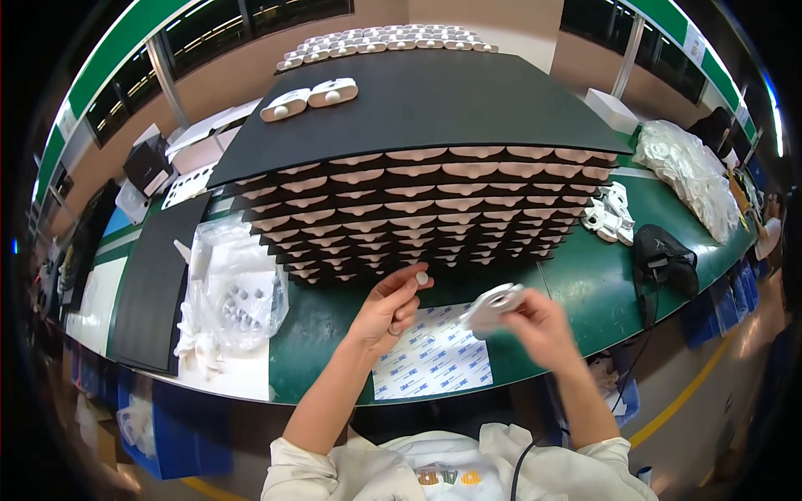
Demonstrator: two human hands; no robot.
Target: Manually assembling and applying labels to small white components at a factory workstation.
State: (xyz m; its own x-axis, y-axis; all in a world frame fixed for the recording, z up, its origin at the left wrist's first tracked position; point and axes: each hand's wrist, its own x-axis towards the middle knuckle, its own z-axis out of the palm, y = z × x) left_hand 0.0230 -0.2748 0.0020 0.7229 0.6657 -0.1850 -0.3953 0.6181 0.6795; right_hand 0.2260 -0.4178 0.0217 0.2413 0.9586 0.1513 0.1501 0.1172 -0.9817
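My left hand (pixel 387 311) is closed, with a small round white button (pixel 422 278) pinched between thumb and fingertip. To its right, my right hand (pixel 543 330) grips a white plastic housing with a round opening (pixel 491 309), held tilted above the bench. Below both hands lies a white sheet with blue print (pixel 430 359). A tall stack of black boards (pixel 418 104) stands just beyond, with rows of white housings between its layers. On the top board, toward its left, sit two white housings (pixel 332 93) side by side.
A clear plastic bag (pixel 238 280) with small round pieces lies at the left, beside black boards (pixel 159 292). Right of the stack are loose white parts (pixel 608 213), a black corded device (pixel 664 263) and a large bag of white parts (pixel 685 171). The green bench (pixel 322 338) curves toward me.
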